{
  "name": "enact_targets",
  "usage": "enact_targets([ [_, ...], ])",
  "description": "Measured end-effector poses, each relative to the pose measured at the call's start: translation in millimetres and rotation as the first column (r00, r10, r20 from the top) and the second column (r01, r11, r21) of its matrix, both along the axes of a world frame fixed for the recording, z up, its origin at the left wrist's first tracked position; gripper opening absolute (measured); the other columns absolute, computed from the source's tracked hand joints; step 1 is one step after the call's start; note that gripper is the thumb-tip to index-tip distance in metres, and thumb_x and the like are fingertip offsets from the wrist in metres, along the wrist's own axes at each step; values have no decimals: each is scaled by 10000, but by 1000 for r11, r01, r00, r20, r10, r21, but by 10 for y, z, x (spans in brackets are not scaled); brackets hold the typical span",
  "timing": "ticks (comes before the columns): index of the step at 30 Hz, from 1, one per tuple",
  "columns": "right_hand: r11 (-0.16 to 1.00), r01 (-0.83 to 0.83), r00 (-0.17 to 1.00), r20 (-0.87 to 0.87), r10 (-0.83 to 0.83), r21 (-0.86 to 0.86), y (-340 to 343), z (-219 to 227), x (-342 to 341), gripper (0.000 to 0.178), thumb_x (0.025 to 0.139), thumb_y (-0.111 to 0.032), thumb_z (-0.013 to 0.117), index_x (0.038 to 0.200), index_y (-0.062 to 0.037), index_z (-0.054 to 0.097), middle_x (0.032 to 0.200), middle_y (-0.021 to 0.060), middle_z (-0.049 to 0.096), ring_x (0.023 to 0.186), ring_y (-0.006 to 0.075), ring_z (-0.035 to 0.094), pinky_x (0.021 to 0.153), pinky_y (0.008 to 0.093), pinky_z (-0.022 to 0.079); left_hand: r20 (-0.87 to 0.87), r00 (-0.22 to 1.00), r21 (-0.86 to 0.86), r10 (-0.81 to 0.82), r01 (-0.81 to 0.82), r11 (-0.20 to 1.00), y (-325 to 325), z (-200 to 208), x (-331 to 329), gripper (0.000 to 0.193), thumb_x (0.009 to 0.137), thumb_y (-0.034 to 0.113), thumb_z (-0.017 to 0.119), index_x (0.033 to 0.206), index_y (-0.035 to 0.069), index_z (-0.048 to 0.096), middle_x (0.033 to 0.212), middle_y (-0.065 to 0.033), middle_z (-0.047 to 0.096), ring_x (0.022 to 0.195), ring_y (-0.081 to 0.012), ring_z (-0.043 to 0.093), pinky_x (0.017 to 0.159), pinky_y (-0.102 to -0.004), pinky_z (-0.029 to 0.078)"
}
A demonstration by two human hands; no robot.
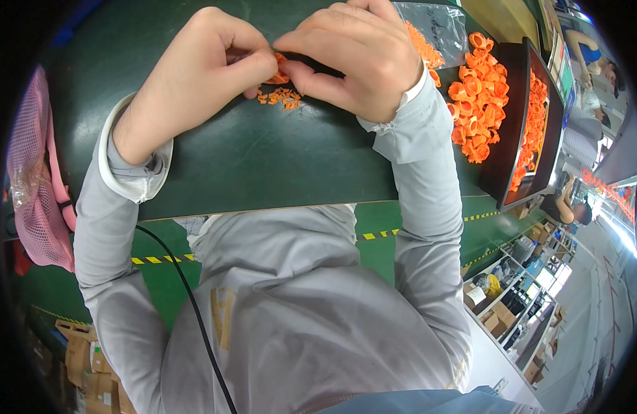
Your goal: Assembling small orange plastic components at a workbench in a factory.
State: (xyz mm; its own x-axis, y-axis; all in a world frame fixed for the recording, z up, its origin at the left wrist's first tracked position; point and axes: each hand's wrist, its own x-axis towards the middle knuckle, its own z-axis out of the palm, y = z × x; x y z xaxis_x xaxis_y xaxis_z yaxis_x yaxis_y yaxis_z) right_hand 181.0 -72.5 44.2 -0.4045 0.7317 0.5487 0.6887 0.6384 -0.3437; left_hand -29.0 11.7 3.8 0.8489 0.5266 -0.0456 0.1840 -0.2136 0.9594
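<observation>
In the head view, take the scatter of small orange bits (280,98) on the dark green table (277,165) as the landmark. Just beyond it is the orange piece (277,76), held between the two hands and partly hidden by the fingers. The left hand (225,62), on the scatter's left, is closed in a pinch, thumb and forefinger gripping the piece. The right hand (356,58), beyond the scatter and to its right, has its thumb at the piece and its forefinger bent toward it; I cannot tell how firmly these close. Well to the right of the scatter lie a clear plastic bag (451,24), a pile of orange parts (481,96) and, farther out, a black bin (505,141) with more inside.

The step in hand looks like close fingertip work on one piece, probably freeing small bits. The next move seems to call for a steady left pinch and fine right-thumb control
</observation>
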Motion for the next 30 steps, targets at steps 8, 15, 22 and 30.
enact_targets([
  [8, 999, 11, 992, 124, -7, -31, 0, -51, -16, 205, 740, -103, 779, 910, -100, 666, 824, 23, 606, 748, 189, 602, 738, 332, 427, 6, 1000, 16, -19, 19, 1000, 0, 19, 23, 164, 899, 1, 552, 823, -89, 666, 686, -59, 650, 643, -86, 621, 597, -222, 481],
  [15, 980, -82, 969, 243, 37, 179, 141, -190, 128, 208, 746, -74, 769, 921, -80, 657, 823, 42, 614, 758, 208, 623, 740, 336, 430, 59, 998, 5, -19, 19, 1000, -58, 107, 59, 160, 905, 9, 559, 817, -75, 661, 679, -52, 642, 646, -82, 615, 590, -217, 468],
  [22, 910, -187, 896, 444, 4, 370, 156, -196, 162, 226, 728, -32, 774, 926, -64, 671, 835, 55, 657, 744, 214, 653, 715, 333, 457, 44, 999, -1, -11, 11, 1000, -20, 43, 4, 165, 915, 13, 562, 808, -71, 656, 703, -47, 654, 650, -84, 622, 602, -223, 479],
  [30, 997, -62, 992, -106, 67, 50, 12, -91, -13, 223, 701, 10, 769, 895, -61, 685, 794, 54, 673, 698, 210, 662, 656, 318, 471, 73, 997, -43, -15, 18, 999, -10, 14, -7, 157, 918, 10, 567, 824, -71, 662, 733, -50, 668, 665, -88, 632, 614, -224, 491],
])
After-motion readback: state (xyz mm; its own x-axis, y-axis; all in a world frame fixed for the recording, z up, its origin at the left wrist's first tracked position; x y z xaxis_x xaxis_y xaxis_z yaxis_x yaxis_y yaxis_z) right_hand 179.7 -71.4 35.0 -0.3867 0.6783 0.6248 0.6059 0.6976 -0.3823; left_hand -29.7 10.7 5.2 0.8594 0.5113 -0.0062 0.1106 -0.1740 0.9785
